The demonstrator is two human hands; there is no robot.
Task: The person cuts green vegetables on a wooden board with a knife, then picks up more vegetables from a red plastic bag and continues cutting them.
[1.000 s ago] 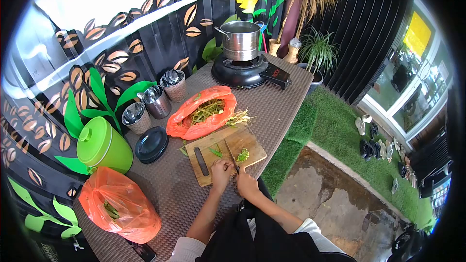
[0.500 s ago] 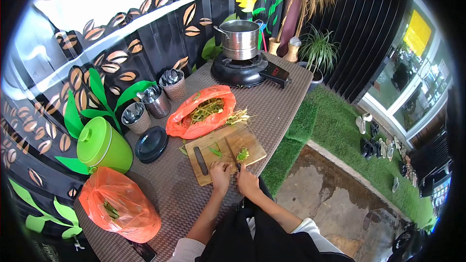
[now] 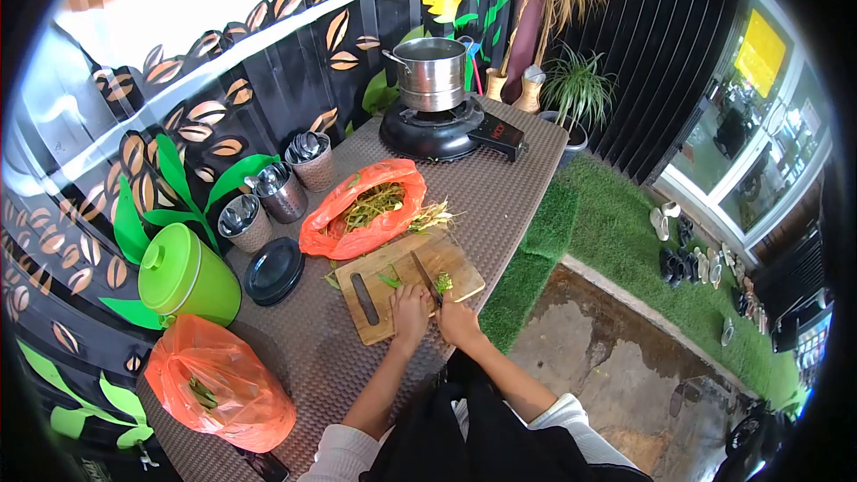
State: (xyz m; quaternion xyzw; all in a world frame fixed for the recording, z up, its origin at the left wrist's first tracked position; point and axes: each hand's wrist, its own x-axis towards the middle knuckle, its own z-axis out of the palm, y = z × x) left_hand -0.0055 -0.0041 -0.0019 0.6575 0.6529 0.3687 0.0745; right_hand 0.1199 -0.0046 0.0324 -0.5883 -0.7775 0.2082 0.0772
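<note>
My right hand (image 3: 459,324) grips the handle of a knife (image 3: 421,270), its dark blade lying across the wooden cutting board (image 3: 379,326). Just right of the blade sits a small heap of chopped greens (image 3: 444,282). My left hand (image 3: 411,314) rests on the board left of the knife, fingers stretched forward; whatever is under them is hidden. A green leaf (image 3: 389,277) lies at its fingertips. Behind the board, an orange plastic bag (image 3: 312,236) stands open with leafy stems (image 3: 373,210) inside, and pale stem ends (image 3: 433,216) stick out beside it.
A metal pot (image 3: 433,80) sits on a black portable stove (image 3: 428,136) at the table's far end. Along the wall are cutlery cups (image 3: 282,195), black plates (image 3: 275,270) and a green lidded container (image 3: 189,281). Another filled orange bag (image 3: 223,384) stands at front left.
My left hand has moved slightly forward on the board, and its curled fingers have straightened. The right hand keeps its hold on the knife. The view has shifted a little.
</note>
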